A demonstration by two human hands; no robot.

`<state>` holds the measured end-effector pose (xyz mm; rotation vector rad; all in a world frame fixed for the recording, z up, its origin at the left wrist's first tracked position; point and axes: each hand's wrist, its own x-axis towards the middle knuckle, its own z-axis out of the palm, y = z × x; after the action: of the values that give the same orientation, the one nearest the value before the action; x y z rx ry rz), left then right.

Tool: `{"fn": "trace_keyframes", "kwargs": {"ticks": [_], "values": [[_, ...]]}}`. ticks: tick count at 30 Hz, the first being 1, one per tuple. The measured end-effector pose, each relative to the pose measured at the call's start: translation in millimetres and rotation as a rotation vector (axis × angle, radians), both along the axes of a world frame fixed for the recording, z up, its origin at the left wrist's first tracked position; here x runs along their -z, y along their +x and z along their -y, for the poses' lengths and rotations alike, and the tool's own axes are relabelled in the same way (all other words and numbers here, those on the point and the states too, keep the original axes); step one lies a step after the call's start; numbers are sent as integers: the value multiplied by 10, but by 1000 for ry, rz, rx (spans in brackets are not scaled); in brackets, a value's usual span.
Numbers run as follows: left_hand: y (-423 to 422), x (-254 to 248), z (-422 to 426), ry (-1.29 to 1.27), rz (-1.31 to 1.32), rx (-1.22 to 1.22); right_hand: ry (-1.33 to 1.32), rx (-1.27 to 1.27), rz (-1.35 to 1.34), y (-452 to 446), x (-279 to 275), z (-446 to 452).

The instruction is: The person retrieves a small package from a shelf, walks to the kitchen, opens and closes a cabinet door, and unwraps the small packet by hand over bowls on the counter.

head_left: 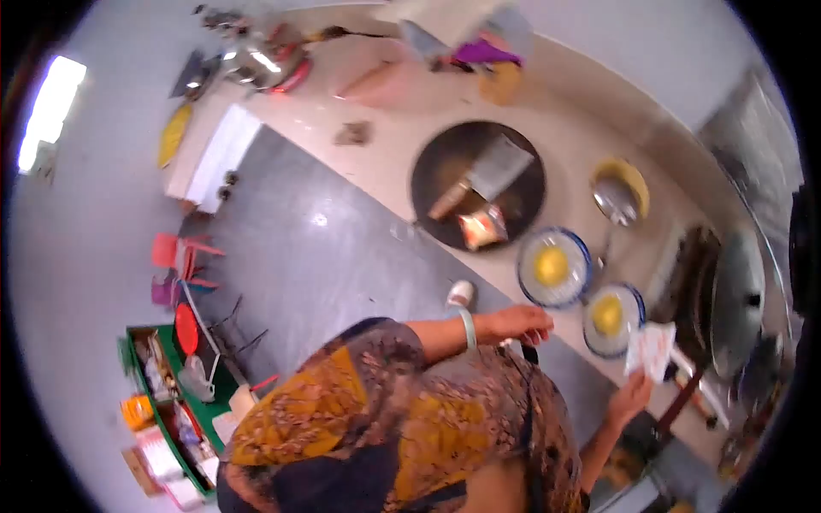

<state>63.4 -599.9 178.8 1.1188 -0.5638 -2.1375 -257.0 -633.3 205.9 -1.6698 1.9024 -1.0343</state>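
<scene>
My right hand [631,396] pinches a small white packet [652,350] with reddish print at its lower edge. The packet is beside a blue-rimmed bowl [637,309] that has something yellow in it, perhaps egg. A second blue-rimmed bowl [528,287] stands next to it, also with yellow contents. My left hand [517,325], with a pale bangle at the wrist, hovers near the counter edge below the bowls. Its fingers are curled together, and whatever they may hold is hidden.
A round dark chopping board [436,167] carries a cleaver [499,168] and a plastic packet [483,227]. Behind the bowls, a metal ladle [616,203] rests in a yellow bowl [634,177]. A large pan lid [737,303] is at right; a shiny kettle [256,64] stands far left.
</scene>
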Motion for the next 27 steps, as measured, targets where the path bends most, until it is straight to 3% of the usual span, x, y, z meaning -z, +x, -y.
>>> {"fn": "trace_keyframes", "kwargs": {"ticks": [3,5,9,13,19,22,24,25,26,27], "values": [[372,174,-185,55,11,-123,286,-28,74,-181,542,120],[584,240,-288,106,30,-122,389,91,379,-1,425,194],[994,266,-501,146,46,-211,358,37,529,635,196,407],[1331,310,-599,131,75,-256,541,-175,668,1504,221,708],[1790,523,-682,28,203,-254,503,-467,498,2705,622,1271],[2027,224,-744,35,333,-274,645,-566,651,3152,849,1547],[2183,157,-833,60,240,-325,691,-625,777,3363,982,1661],[2267,271,-899,-52,354,-268,723,-612,708,3387,1127,1718],[2300,-58,-814,104,350,-266,615,-658,241,3388,1089,1753],[2315,-150,-793,186,386,-283,389,-658,-12,3389,1122,1740]]}}
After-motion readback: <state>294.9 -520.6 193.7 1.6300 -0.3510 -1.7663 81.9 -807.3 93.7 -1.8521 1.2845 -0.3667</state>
